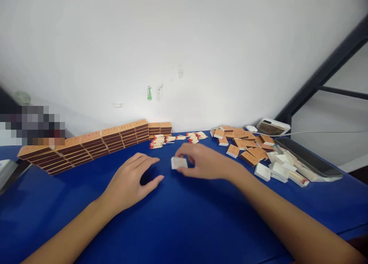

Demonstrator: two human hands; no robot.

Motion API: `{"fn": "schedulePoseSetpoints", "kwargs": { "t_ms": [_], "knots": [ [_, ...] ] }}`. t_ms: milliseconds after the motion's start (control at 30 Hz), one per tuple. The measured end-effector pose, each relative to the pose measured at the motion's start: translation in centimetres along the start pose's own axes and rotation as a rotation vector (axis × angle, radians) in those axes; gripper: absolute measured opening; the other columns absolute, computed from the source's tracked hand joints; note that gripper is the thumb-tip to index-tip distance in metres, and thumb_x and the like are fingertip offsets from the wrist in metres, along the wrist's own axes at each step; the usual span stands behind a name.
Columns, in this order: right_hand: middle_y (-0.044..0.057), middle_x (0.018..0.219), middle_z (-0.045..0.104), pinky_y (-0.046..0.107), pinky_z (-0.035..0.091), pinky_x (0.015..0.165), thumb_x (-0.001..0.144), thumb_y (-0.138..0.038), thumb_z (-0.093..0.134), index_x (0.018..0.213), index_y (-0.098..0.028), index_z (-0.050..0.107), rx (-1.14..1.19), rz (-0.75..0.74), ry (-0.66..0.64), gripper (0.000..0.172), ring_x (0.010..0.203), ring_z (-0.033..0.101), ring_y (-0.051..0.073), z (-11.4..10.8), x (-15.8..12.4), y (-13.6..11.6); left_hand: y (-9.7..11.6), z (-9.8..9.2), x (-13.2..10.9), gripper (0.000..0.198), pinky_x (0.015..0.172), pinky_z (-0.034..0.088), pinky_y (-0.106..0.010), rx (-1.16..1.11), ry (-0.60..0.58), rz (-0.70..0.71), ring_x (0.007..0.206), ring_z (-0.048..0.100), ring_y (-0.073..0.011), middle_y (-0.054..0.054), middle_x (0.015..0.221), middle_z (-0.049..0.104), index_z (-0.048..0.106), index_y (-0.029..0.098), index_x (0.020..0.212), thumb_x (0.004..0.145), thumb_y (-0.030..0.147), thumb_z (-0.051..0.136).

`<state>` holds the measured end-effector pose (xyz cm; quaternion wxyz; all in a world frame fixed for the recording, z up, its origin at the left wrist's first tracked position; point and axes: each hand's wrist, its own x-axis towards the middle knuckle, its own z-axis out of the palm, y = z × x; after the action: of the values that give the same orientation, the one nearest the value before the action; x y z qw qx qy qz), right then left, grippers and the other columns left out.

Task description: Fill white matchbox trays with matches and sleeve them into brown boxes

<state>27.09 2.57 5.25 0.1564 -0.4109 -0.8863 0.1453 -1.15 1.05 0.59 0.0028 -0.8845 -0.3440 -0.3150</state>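
Between the thumb and fingers of my right hand (198,160) is a small white matchbox tray (178,163), held over the middle of the blue table. Its plain white face is turned up, so whether it contains anything is hidden. My left hand (133,179) hovers to the left with fingers and thumb apart, holding nothing. Loose red-tipped matches (157,141) lie in a pile just beyond the hands, and a second pile of matches (197,136) lies near the wall.
Stacked matchboxes (110,139) form a long row at left along the wall. On the right lie scattered matchbox sleeves (238,141), white trays (280,170), a dark phone (307,156), a white device (273,127) and a cable. The blue table (178,225) stretches toward me.
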Motion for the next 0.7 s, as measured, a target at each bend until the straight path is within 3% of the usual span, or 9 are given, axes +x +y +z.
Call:
{"fn": "schedulePoseSetpoints", "kwargs": {
  "t_ms": [67,133,200,300,333,433,700],
  "knots": [
    [0.004,0.109,0.073,0.03,0.052,0.076,0.092,-0.03,0.076,0.12,-0.024,0.074,0.057,-0.066,-0.042,0.028,0.089,0.068,0.019,1.7,0.3,-1.7,0.1,0.0,0.0,0.043,0.094,0.06,-0.045,-0.006,-0.025,-0.022,0.112,0.069,-0.0299,-0.01,0.12,0.076,0.067,0.021,0.13,0.095,0.045,0.073],
    [0.004,0.109,0.072,0.031,0.053,0.075,0.093,-0.039,0.078,0.123,-0.025,0.075,0.113,-0.087,-0.05,0.033,0.088,0.068,0.018,2.4,0.4,-1.6,0.2,0.1,0.0,0.044,0.096,0.06,-0.047,-0.015,-0.061,-0.027,0.115,0.068,-0.031,-0.011,0.123,0.075,0.068,0.021,0.129,0.094,0.046,0.075],
    [0.004,0.105,0.072,0.032,0.054,0.075,0.095,-0.046,0.076,0.118,-0.024,0.076,0.151,-0.069,0.018,0.031,0.083,0.067,0.018,2.6,0.8,-0.1,0.2,0.2,-0.1,0.041,0.098,0.059,-0.048,-0.018,-0.089,-0.033,0.117,0.067,-0.0312,-0.01,0.123,0.074,0.07,0.022,0.127,0.094,0.046,0.075],
    [0.006,0.099,0.072,0.036,0.054,0.083,0.102,-0.036,0.067,0.105,-0.02,0.077,0.034,0.018,0.236,0.018,0.087,0.065,0.02,2.7,2.0,3.7,0.3,0.3,-0.3,0.035,0.101,0.057,-0.049,-0.028,-0.114,-0.045,0.118,0.066,-0.0307,-0.009,0.123,0.074,0.072,0.024,0.124,0.095,0.044,0.073],
    [0.008,0.102,0.072,0.039,0.053,0.089,0.101,-0.029,0.067,0.107,-0.019,0.077,-0.046,0.044,0.293,0.015,0.095,0.064,0.023,2.8,2.5,5.0,0.4,0.4,-0.3,0.035,0.102,0.057,-0.05,-0.033,-0.124,-0.049,0.119,0.066,-0.0306,-0.009,0.125,0.073,0.071,0.024,0.125,0.096,0.043,0.072],
    [0.015,0.113,0.069,0.046,0.051,0.1,0.101,-0.021,0.063,0.121,-0.015,0.077,-0.226,0.085,0.349,0.025,0.111,0.058,0.03,3.3,3.7,7.5,0.5,0.5,-0.4,0.039,0.104,0.056,-0.051,-0.045,-0.151,-0.051,0.123,0.064,-0.0309,-0.01,0.13,0.071,0.068,0.024,0.131,0.097,0.042,0.071],
    [0.017,0.126,0.066,0.051,0.047,0.105,0.104,-0.028,0.054,0.132,-0.015,0.072,-0.345,0.1,0.328,0.036,0.121,0.051,0.034,3.8,4.2,7.7,0.7,0.8,-0.4,0.034,0.103,0.056,-0.05,-0.072,-0.139,-0.015,0.122,0.065,-0.0302,-0.01,0.128,0.072,0.069,0.023,0.129,0.099,0.038,0.068]
  ]
}}
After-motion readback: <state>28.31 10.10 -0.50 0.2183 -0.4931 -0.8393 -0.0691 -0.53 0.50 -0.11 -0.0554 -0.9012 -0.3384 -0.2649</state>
